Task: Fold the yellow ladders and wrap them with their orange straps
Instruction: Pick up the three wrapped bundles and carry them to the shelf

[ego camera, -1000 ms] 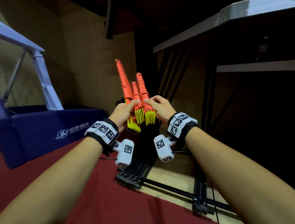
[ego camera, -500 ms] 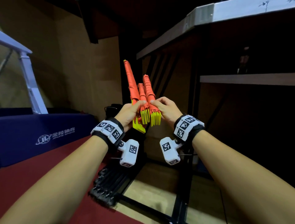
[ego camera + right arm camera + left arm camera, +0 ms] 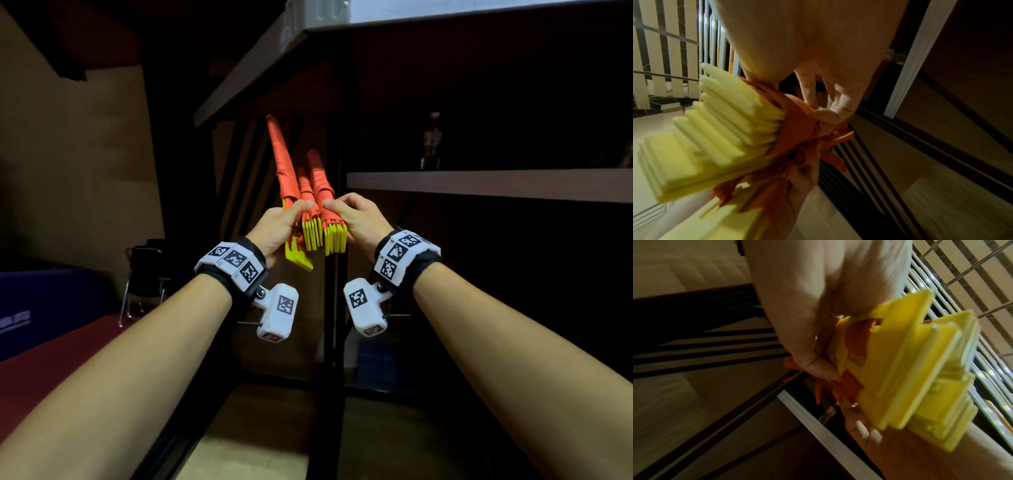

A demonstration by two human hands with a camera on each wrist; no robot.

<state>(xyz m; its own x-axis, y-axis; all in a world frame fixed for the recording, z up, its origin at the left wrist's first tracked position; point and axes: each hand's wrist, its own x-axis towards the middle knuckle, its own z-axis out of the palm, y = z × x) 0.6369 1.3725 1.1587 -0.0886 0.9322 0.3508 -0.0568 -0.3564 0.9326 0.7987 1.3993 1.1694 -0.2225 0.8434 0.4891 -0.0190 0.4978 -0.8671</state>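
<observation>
With no legible writing in view, left hand [image 3: 278, 226] and right hand [image 3: 358, 219] clutch strap-wrapped ladder bundles [image 3: 317, 205], long axes pointing up and away.

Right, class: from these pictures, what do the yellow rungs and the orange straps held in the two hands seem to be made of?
Yellow rungs: most likely moulded plastic, matte to slightly glossy; flat, stiff slats with crisp, even edges and raised moulded ridges, plain in the left wrist view.

Orange straps: apparently woven fabric webbing, matte; they wrap tightly, crease and bunch into soft folds. The weave itself is too blurred to confirm.
</observation>
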